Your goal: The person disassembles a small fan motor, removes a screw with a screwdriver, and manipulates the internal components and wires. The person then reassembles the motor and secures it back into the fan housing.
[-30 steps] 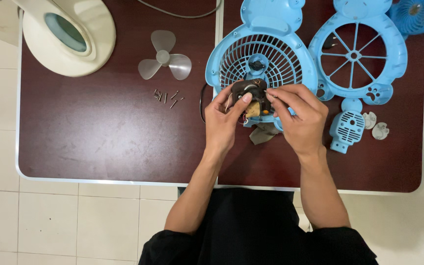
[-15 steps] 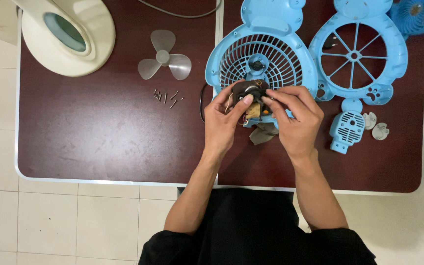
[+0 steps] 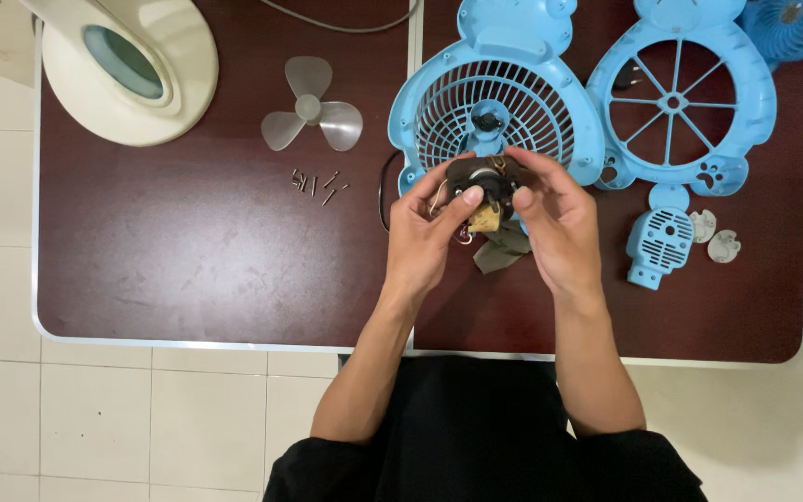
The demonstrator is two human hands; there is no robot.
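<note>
- We hold the small dark fan motor between both hands, lifted just above the tabletop, in front of the lower rim of the blue grille housing.
- Left hand: fingers curled round the motor's left side, thumb tip pressed on its face near the shaft. Right hand: fingers closed over the motor's top and right side. Both hands are grasping the motor; neither is slack.
- Thin wires loop out on the left of the motor; a tan block hangs under it, and a grey-brown scrap lies on the tabletop just below.
- Judgement: for handling at this stage, we should grip the motor by its body, not by the wires, which look fine enough to tear at the joint.
- Judgement: keeping the thumb off the shaft end itself would let the shaft turn freely if we want to check it.
- Judgement: we should work low over the tabletop, so a slip means a short drop.
- Nearby: loose screws lie well apart to the left, below the clear three-blade propeller; we keep sleeves and wires from sweeping them.
- Also present: blue spoked front cover, small blue vented cap, two pale discs, cream housing at upper left.
- We cannot tell whether the wires are attached to anything beyond the motor.
</note>
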